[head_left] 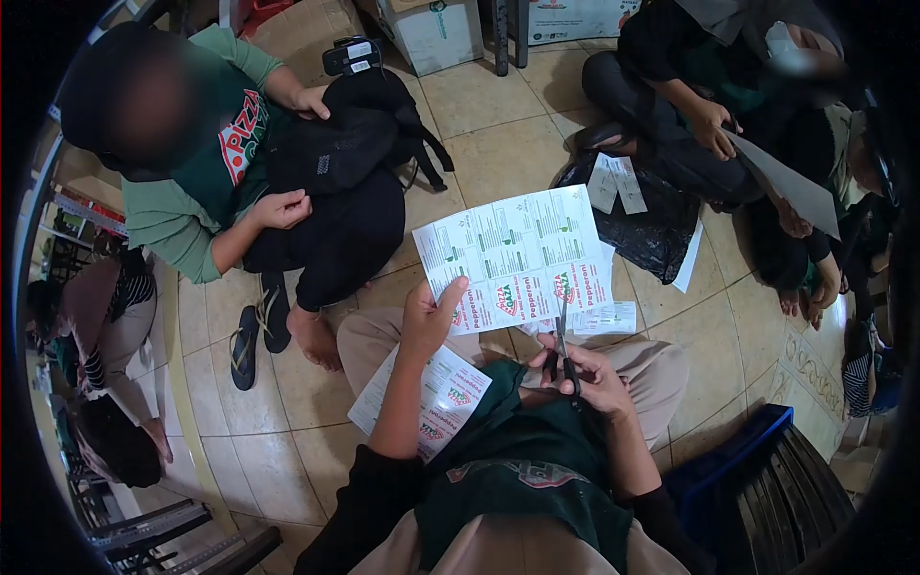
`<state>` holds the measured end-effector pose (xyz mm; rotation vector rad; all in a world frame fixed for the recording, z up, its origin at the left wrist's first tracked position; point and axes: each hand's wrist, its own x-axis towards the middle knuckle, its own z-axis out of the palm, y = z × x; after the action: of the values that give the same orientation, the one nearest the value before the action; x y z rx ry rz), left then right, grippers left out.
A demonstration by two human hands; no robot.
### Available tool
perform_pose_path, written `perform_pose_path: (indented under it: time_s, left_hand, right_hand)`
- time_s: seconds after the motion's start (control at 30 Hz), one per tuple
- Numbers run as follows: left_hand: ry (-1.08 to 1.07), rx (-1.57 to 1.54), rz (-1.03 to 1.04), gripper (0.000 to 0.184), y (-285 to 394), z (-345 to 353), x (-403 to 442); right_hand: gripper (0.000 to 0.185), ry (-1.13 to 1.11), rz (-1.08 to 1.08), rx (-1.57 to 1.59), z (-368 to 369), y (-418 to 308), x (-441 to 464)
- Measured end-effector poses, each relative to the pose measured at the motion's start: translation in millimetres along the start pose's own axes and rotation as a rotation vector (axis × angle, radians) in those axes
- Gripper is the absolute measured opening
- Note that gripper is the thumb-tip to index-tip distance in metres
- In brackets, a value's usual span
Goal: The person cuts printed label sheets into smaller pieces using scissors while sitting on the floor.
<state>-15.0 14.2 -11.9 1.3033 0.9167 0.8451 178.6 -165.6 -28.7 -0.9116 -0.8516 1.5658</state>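
My left hand point(431, 314) is closed on the left edge of a printed label sheet point(508, 240), with the thumb on top. The sheet carries rows of labels marked "Pizza Gaza" and "Pepperoni". Black-handled scissors point(565, 359) sit in my right hand point(596, 379), fingers in the loops. Their blades point up at the sheet's lower edge; I cannot tell whether they have cut into it. More printed sheets point(450, 395) lie across my left leg, partly hidden by my left forearm. Cut label pieces point(609, 318) lie beyond my right knee, partly under the held sheet.
Across from me at the left sits a person point(230, 144) with a black bag point(335, 144). Flip-flops point(244, 347) lie nearby. At upper right, another person's hand point(714, 125) holds a sheet of card point(781, 182). A black plastic bag point(656, 225) lies on the tiles; a dark crate point(767, 479) stands at right.
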Motion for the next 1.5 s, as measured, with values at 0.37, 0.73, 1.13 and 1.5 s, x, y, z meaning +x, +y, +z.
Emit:
perform_pose_path:
  time_s: [0.37, 0.73, 1.13, 1.5]
  left_hand:
    - [-0.024, 0.01, -0.023, 0.023, 0.2, -2.2, -1.0]
    - [-0.021, 0.025, 0.004, 0.025, -0.2, -1.6, -2.6]
    - [-0.018, 0.016, 0.015, 0.025, -1.9, -2.5, -1.6]
    - [-0.005, 0.023, 0.021, 0.024, -7.7, -1.5, -1.3]
  right_hand:
    - [0.066, -0.014, 0.009, 0.034, 1.9, -2.2, 2.1]
    - [0.064, 0.023, 0.039, -0.022, 0.8, -1.7, 0.6]
    - [0.059, 0.083, 0.062, -0.085, 1.0, 3.0, 0.4]
    - [0.058, 0.131, 0.077, -0.119, 0.5, 8.9, 0.1]
